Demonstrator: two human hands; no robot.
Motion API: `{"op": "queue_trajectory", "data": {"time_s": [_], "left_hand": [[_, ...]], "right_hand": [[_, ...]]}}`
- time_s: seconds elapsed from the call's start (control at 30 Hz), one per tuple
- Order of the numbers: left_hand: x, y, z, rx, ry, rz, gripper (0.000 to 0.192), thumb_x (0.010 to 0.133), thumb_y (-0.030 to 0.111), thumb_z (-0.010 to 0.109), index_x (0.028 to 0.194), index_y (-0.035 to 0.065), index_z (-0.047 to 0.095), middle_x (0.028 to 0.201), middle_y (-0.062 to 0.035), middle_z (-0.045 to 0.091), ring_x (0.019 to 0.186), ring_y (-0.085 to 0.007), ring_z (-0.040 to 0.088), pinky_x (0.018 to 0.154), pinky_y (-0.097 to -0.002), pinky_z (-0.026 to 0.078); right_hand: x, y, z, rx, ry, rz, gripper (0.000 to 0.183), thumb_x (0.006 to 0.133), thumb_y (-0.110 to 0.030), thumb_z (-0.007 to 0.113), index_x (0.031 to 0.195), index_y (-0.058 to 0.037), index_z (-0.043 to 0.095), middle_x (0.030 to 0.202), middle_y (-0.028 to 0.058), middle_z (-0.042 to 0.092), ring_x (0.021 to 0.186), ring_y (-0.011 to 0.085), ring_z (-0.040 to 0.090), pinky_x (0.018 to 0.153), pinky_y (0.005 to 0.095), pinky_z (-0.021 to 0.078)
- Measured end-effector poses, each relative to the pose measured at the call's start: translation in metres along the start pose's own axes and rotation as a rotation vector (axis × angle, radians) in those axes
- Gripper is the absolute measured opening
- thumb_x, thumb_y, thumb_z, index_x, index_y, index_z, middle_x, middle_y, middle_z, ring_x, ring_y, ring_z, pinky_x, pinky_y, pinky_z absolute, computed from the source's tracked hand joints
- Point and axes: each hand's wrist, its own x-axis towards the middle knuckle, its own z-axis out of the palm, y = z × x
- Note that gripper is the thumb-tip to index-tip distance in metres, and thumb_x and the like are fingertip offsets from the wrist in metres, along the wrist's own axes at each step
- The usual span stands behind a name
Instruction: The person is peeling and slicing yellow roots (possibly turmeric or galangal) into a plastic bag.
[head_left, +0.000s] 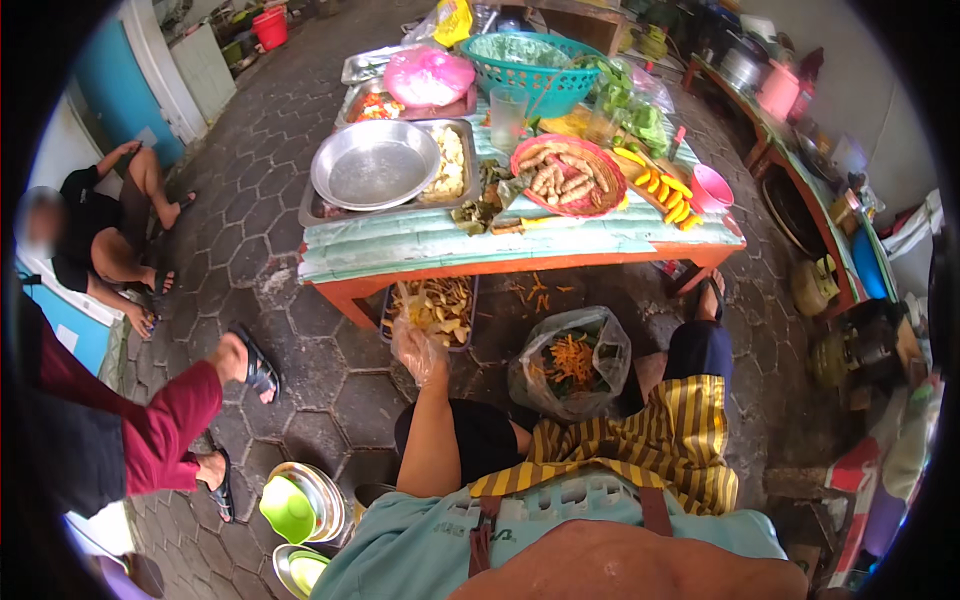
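Note:
My left hand (420, 349), in a clear plastic glove, reaches over a dark tray (473, 315) of yellowish-brown pieces and peelings on the floor. The glove and the pieces hide its fingertips. My right hand is out of view; a bare arm (637, 562) crosses the bottom very near the camera. Between my legs stands a clear plastic bag (525, 375) with orange shreds (574, 360) and green scraps. On the low table (390, 244) lie a red woven basket (611, 199) of turmeric or ginger-like roots (555, 180), peeled orange-yellow roots (671, 199) and a round metal pan (375, 165).
A teal basket (547, 86), a pink plastic bag (429, 75), a glass (508, 116) and a pink cup (710, 187) stand on the table. One person (105, 217) sits at left; another's sandaled feet (255, 367) are near. Bowls (289, 510) sit on the floor at lower left.

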Motion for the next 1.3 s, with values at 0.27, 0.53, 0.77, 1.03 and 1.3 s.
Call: {"op": "queue_trajectory", "data": {"time_s": [0.27, 0.53, 0.77, 1.03, 1.3], "left_hand": [[0.025, -0.070, -0.017, -0.075, 0.007, -0.030, 0.031, 0.099, 0.021, 0.038, 0.110, -0.0030, 0.054, 0.098, -0.0152, 0.059, 0.086, -0.0236, 0.057, 0.075, -0.0353, 0.045], [0.072, 0.083, -0.021, 0.419, 0.603, 0.735, 0.044, 0.097, 0.024, 0.041, 0.131, -0.0034, 0.045, 0.119, -0.0221, 0.054, 0.104, -0.0336, 0.053, 0.095, -0.0401, 0.040], [0.174, 0.076, -0.002, 0.452, 0.771, 0.572, 0.047, 0.097, 0.031, 0.041, 0.133, 0.0007, 0.041, 0.122, -0.0215, 0.048, 0.110, -0.0347, 0.048, 0.092, -0.0444, 0.041], [0.181, 0.083, 0.013, 0.495, 0.783, 0.602, 0.040, 0.096, 0.032, 0.045, 0.119, 0.0005, 0.052, 0.105, -0.0188, 0.055, 0.099, -0.0357, 0.054, 0.086, -0.0460, 0.043], [0.181, 0.079, 0.014, 0.622, 0.694, 0.599, 0.036, 0.089, 0.021, 0.051, 0.120, 0.0037, 0.050, 0.109, -0.0184, 0.054, 0.105, -0.0356, 0.052, 0.089, -0.0452, 0.042]], "right_hand": [[0.041, -0.114, 0.075, 0.205, 0.086, -0.024, 0.042, 0.095, -0.033, 0.034, 0.121, -0.0051, 0.051, 0.126, 0.0170, 0.051, 0.114, 0.0290, 0.049, 0.096, 0.0367, 0.0372], [0.097, -0.144, 0.105, 0.287, 0.216, 0.000, 0.052, 0.098, -0.044, 0.026, 0.125, -0.0046, 0.045, 0.135, 0.0166, 0.044, 0.124, 0.0290, 0.041, 0.104, 0.0367, 0.0311], [0.156, -0.085, 0.166, 0.433, 0.271, 0.002, 0.053, 0.098, -0.044, 0.025, 0.121, -0.0020, 0.047, 0.128, 0.0193, 0.049, 0.125, 0.0349, 0.040, 0.107, 0.0439, 0.0254], [0.151, -0.093, 0.164, 0.178, 0.366, -0.163, 0.052, 0.099, -0.043, 0.021, 0.119, -0.0031, 0.048, 0.129, 0.0194, 0.049, 0.124, 0.0349, 0.041, 0.105, 0.0439, 0.0275], [0.141, -0.091, 0.181, -0.040, 0.500, -0.351, 0.036, 0.099, -0.032, 0.028, 0.112, -0.0050, 0.048, 0.106, 0.0166, 0.054, 0.104, 0.0330, 0.050, 0.091, 0.0435, 0.0374]]}}
